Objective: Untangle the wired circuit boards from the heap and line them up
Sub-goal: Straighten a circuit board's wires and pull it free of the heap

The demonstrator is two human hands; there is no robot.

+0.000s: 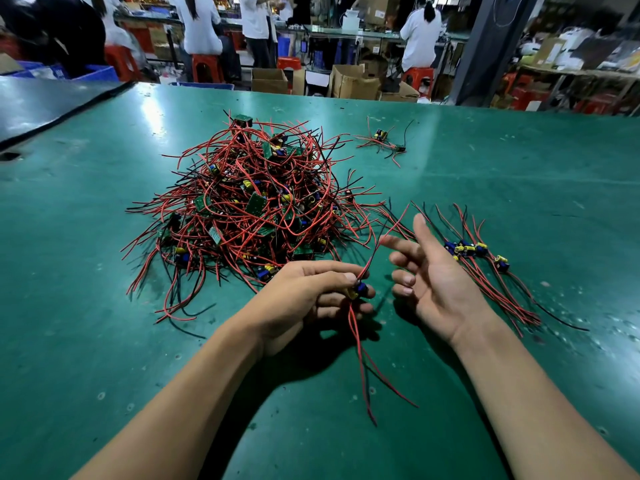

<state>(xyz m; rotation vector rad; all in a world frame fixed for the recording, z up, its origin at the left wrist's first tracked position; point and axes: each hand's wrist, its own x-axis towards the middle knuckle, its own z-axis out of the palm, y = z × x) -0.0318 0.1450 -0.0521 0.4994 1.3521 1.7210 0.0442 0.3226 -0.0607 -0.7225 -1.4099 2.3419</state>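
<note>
A big heap [249, 206] of small green circuit boards tangled in red and black wires lies on the green table [485, 174], ahead and left of centre. My left hand [311, 299] pinches one wired board [358, 289] by its blue and yellow parts; its red wires run up past my fingers and hang down toward me. My right hand [429, 271] is just to the right, palm turned up, fingers relaxed and holding nothing. Several separated boards [474, 251] lie side by side right of that hand, wires trailing toward me.
Two more wired boards [384, 140] lie apart at the far side of the table. A dark mat [41, 102] covers the far left corner. Beyond the table edge stand cardboard boxes [353, 81], red stools, blue crates and several people at benches.
</note>
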